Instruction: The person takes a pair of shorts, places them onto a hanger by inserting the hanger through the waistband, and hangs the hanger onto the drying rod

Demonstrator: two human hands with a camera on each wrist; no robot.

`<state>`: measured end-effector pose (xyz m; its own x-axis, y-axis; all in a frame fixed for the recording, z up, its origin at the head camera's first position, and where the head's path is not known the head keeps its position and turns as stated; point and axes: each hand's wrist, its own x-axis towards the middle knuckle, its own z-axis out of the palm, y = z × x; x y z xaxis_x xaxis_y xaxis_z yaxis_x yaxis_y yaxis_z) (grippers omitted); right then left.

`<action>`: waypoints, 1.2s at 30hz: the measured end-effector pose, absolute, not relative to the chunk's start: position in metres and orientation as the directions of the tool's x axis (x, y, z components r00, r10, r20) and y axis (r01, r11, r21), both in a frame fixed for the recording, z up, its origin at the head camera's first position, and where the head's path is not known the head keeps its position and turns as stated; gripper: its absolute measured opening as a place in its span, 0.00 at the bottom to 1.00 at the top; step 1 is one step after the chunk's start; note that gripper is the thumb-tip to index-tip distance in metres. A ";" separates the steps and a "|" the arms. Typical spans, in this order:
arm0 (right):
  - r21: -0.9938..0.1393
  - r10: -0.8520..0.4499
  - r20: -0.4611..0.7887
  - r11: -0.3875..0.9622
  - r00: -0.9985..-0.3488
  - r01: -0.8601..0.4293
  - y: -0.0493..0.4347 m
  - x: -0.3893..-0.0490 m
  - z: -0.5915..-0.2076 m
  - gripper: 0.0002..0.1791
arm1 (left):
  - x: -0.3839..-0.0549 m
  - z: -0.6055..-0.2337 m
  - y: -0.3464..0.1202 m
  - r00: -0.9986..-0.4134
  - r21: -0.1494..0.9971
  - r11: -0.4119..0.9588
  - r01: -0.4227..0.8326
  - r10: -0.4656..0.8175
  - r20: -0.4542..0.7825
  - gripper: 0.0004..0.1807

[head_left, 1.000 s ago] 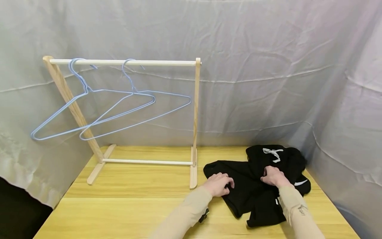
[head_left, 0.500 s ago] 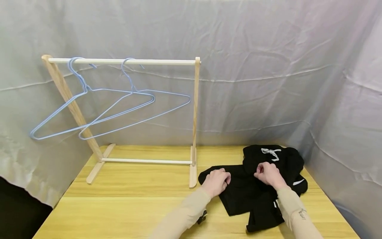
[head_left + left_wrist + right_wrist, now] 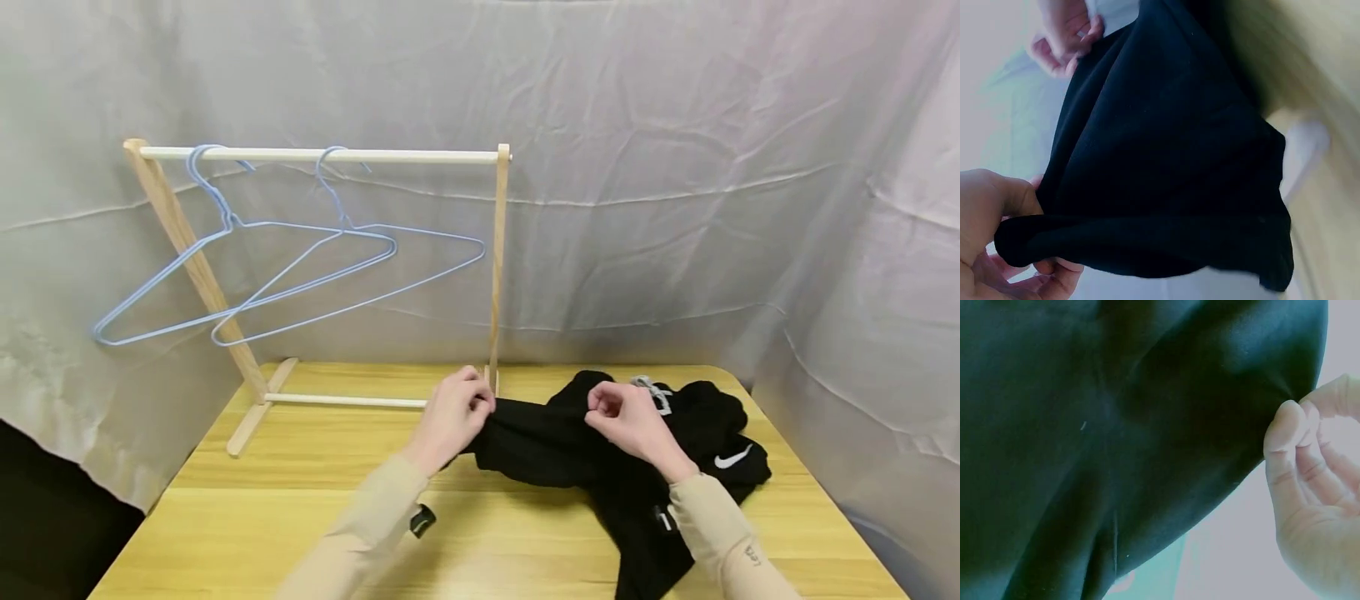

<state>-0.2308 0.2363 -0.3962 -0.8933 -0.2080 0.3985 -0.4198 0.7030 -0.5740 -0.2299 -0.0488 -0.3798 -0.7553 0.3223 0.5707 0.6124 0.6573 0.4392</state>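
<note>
A black garment (image 3: 540,446) with a pale drawstring bow and a white swoosh mark lies bunched on the right side of the table, its left part raised. The left hand (image 3: 453,417) pinches its left end near the edge; in the left wrist view, the thumb and fingers close over the hem (image 3: 1116,244). My right hand (image 3: 633,421) is farther along the upper edge. In the right wrist view, its thumb and fingertips (image 3: 1288,428) pinch the cloth into a small pucker. Between both hands the fabric stretches taut, and its lower part drapes toward the table's front.
A wooden rack (image 3: 498,267) stands at the back left, with several light blue hangers (image 3: 300,242) on its top bar (image 3: 420,156). A small black item (image 3: 422,521) shows beside the left sleeve. Grey cloth walls (image 3: 675,208) enclose the wooden table (image 3: 240,517).
Both hands have moved left and up with the cloth, the left hand farther. The garment's left end has lifted and stretched toward the rack, and the swoosh now shows more fully.
</note>
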 end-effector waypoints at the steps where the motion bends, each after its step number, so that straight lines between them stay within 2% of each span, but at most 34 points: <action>1: -0.582 -0.237 0.410 0.675 -0.881 -0.452 0.230 -0.229 -0.396 0.09 | -0.228 -0.376 -0.057 -0.756 0.439 0.665 0.604 0.303 0.580 0.11; 4: -0.618 -0.350 0.393 0.584 -0.850 -0.527 0.213 -0.223 -0.397 0.10 | -0.225 -0.367 -0.080 -0.765 0.432 0.700 0.568 0.257 0.590 0.10; 6: -0.628 -0.437 0.358 0.542 -0.825 -0.559 0.207 -0.222 -0.400 0.09 | -0.224 -0.365 -0.095 -0.797 0.418 0.751 0.512 0.233 0.558 0.10; 8: -0.622 -0.488 0.338 0.526 -0.805 -0.580 0.209 -0.224 -0.402 0.06 | -0.224 -0.367 -0.108 -0.860 0.404 0.811 0.422 0.218 0.461 0.10; 10: -0.598 -0.495 0.327 0.551 -0.805 -0.582 0.220 -0.229 -0.405 0.04 | -0.223 -0.372 -0.118 -0.913 0.343 0.874 0.345 0.227 0.339 0.10; 13: -0.559 -0.412 0.317 0.646 -0.854 -0.519 0.249 -0.237 -0.410 0.03 | -0.219 -0.383 -0.124 -0.948 0.260 0.920 0.294 0.246 0.202 0.10; 15: -0.550 -0.326 0.288 0.714 -0.900 -0.434 0.271 -0.242 -0.413 0.04 | -0.218 -0.389 -0.121 -0.938 0.225 0.919 0.325 0.283 0.200 0.09; 18: -0.550 -0.198 0.245 0.778 -0.949 -0.304 0.300 -0.246 -0.416 0.07 | -0.218 -0.394 -0.109 -0.918 0.232 0.897 0.377 0.329 0.220 0.07; 21: -0.534 -0.114 0.235 0.815 -0.965 -0.226 0.321 -0.251 -0.421 0.09 | -0.220 -0.395 -0.094 -0.896 0.241 0.866 0.438 0.396 0.202 0.06; 25: -0.467 -0.034 0.236 0.873 -0.971 -0.144 0.339 -0.253 -0.428 0.14 | -0.225 -0.399 -0.070 -0.893 0.270 0.853 0.447 0.443 0.078 0.13; 28: -0.424 0.026 0.165 0.904 -0.986 -0.047 0.346 -0.253 -0.432 0.24 | -0.232 -0.404 -0.056 -0.904 0.309 0.863 0.399 0.428 -0.027 0.20; 32: -0.410 0.104 -0.008 0.907 -0.994 0.099 0.351 -0.253 -0.437 0.41 | -0.244 -0.413 -0.043 -0.904 0.393 0.858 0.332 0.408 -0.128 0.28; 36: -0.399 0.141 -0.133 0.898 -0.981 0.183 0.355 -0.255 -0.443 0.53 | -0.252 -0.425 -0.038 -0.896 0.435 0.846 0.308 0.412 -0.167 0.30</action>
<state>-0.2551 0.3553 -0.4427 -0.9810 0.1412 -0.1331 0.1834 0.8983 -0.3992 -0.2524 -0.0376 -0.4253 -0.8958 0.4117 -0.1674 0.3075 0.8462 0.4352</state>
